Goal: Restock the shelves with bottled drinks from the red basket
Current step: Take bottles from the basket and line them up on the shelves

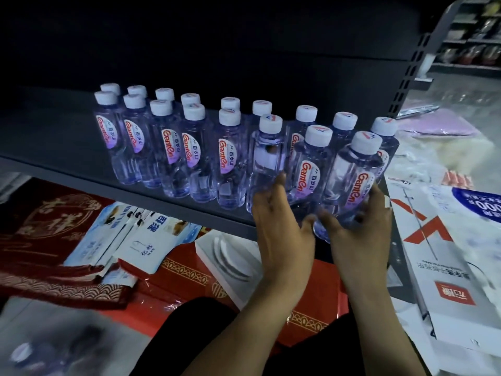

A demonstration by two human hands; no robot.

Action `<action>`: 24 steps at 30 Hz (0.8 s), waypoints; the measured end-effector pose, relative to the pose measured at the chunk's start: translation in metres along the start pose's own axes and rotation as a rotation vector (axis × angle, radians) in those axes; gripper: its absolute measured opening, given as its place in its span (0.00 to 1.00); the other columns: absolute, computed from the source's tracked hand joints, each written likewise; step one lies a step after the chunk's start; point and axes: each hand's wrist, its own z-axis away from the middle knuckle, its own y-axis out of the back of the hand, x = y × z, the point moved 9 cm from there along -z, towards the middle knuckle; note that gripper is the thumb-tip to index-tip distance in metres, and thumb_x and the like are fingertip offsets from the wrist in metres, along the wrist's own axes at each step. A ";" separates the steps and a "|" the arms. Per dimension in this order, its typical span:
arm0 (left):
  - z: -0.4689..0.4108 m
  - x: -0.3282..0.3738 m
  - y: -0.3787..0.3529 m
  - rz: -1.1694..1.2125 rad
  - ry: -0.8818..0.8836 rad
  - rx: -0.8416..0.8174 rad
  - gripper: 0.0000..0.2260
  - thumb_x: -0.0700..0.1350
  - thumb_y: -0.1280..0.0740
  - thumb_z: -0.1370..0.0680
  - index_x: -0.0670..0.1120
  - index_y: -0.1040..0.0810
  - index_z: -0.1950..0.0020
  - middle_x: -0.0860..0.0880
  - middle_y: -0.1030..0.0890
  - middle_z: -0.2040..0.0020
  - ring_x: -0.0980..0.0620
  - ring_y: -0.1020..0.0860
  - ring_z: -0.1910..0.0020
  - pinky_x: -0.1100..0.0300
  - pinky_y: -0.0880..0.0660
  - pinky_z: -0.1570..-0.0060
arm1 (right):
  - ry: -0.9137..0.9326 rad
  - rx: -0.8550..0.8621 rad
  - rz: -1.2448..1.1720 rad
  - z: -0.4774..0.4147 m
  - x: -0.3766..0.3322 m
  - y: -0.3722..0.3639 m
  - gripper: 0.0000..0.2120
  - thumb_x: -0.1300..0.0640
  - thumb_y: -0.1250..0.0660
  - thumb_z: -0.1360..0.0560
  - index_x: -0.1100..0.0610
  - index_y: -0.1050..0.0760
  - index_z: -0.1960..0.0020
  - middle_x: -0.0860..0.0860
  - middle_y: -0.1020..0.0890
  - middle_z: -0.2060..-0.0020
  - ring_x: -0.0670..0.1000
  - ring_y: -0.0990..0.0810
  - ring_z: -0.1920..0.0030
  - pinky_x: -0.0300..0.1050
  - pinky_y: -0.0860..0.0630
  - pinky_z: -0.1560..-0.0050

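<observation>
Several clear water bottles with white caps and red-lettered labels stand in two rows on the dark shelf [67, 147]. My left hand [282, 226] holds the lower part of a front-row bottle [311, 169] between thumb and fingers, which also touch the neighbouring bottle [267, 156], whose label faces away. Just to the right, my right hand [360, 229] grips the base of the rightmost front bottle [352, 177], which leans slightly over the shelf's front edge. The red basket is not in view.
Below the shelf lie red gift boxes [189, 272], a dark red mat [46, 240] and blue-white packets [130, 240]. White cartons [444, 267] lie at the right. The perforated shelf upright [406, 77] rises at the right end. The shelf's left part is bare.
</observation>
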 end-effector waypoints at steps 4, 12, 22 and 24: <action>-0.003 -0.005 0.004 -0.012 0.009 0.012 0.29 0.40 0.25 0.28 0.51 0.36 0.33 0.50 0.31 0.36 0.52 0.29 0.36 0.61 0.28 0.44 | -0.031 0.066 0.003 0.003 0.000 0.001 0.31 0.57 0.19 0.35 0.50 0.33 0.39 0.46 0.24 0.48 0.48 0.21 0.47 0.39 0.25 0.50; -0.011 -0.007 0.007 -0.034 -0.018 0.033 0.22 0.38 0.27 0.27 0.52 0.34 0.41 0.51 0.28 0.42 0.52 0.28 0.41 0.52 0.24 0.46 | 0.043 0.071 0.058 0.002 -0.007 -0.009 0.28 0.57 0.20 0.34 0.53 0.32 0.41 0.49 0.23 0.47 0.50 0.22 0.48 0.41 0.26 0.52; -0.019 -0.012 0.002 -0.088 -0.030 -0.044 0.18 0.44 0.29 0.25 0.48 0.32 0.39 0.49 0.28 0.39 0.49 0.29 0.38 0.52 0.26 0.43 | 0.007 0.088 0.075 0.000 -0.007 -0.014 0.29 0.58 0.20 0.34 0.53 0.34 0.41 0.51 0.26 0.45 0.53 0.24 0.45 0.46 0.26 0.48; -0.017 -0.010 0.007 -0.125 -0.071 -0.048 0.18 0.46 0.30 0.24 0.49 0.33 0.38 0.49 0.27 0.39 0.49 0.28 0.39 0.52 0.25 0.44 | -0.064 0.139 0.050 0.007 -0.010 -0.014 0.33 0.58 0.21 0.34 0.56 0.35 0.36 0.54 0.30 0.41 0.55 0.28 0.40 0.51 0.26 0.41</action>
